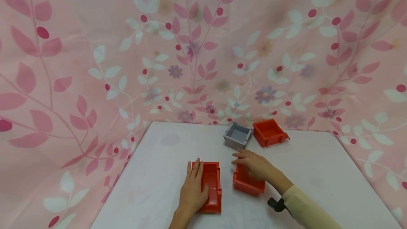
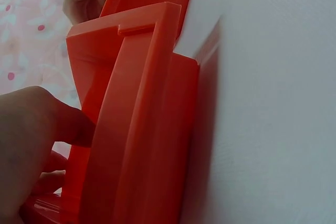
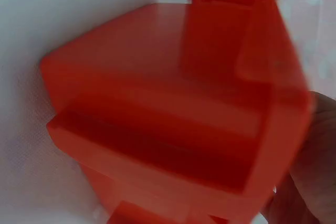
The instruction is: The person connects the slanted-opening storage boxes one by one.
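A long red plastic bin [image 1: 211,186] lies on the white table, and my left hand [image 1: 192,192] holds its left side, thumb inside the bin. In the left wrist view the thumb of the left hand [image 2: 31,140] reaches over the wall of this bin [image 2: 136,129]. To its right stands a smaller-looking red bin [image 1: 249,186], slightly turned. My right hand [image 1: 254,165] reaches over that bin's far side and grips it, covering part of its rim. In the right wrist view the bin [image 3: 157,98] fills the middle, with the right hand [image 3: 315,166] at its edge.
Behind the right hand stands a grey bin [image 1: 238,135]. A third red bin [image 1: 269,131] is beside it, near the back edge of the white table [image 1: 165,144]. A pink floral cloth [image 1: 206,63] hangs behind and at both sides.
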The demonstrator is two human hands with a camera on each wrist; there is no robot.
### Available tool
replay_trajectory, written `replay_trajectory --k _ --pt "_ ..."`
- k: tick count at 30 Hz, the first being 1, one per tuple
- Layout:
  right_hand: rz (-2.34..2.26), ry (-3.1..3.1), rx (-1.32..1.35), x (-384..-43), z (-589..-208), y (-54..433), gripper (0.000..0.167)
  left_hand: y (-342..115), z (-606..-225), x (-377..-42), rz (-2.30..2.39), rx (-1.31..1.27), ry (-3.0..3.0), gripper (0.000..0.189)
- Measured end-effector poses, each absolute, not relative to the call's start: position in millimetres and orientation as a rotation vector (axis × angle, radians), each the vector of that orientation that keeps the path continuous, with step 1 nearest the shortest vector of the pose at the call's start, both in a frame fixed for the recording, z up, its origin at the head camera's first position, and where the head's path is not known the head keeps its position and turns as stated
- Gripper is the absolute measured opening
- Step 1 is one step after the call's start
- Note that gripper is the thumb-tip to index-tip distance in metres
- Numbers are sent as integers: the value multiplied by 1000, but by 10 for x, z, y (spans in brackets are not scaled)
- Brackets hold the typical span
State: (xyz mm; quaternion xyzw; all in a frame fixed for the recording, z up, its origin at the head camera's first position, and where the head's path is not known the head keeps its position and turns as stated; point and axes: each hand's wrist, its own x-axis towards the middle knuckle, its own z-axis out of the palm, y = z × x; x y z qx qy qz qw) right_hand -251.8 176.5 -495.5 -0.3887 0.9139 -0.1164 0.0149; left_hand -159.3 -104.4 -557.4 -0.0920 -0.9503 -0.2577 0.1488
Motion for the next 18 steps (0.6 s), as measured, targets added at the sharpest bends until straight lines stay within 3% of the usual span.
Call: replay_trajectory --k 6,18 --pt "-384 2862 -1201 -2641 -5023 1755 36 -1032 -5574 -1606 -747 -254 -2723 81" --pt "-308 2831 -1049 -2652 -4871 1927 25 -1037 -5552 -1588 -788 -241 -2760 79"
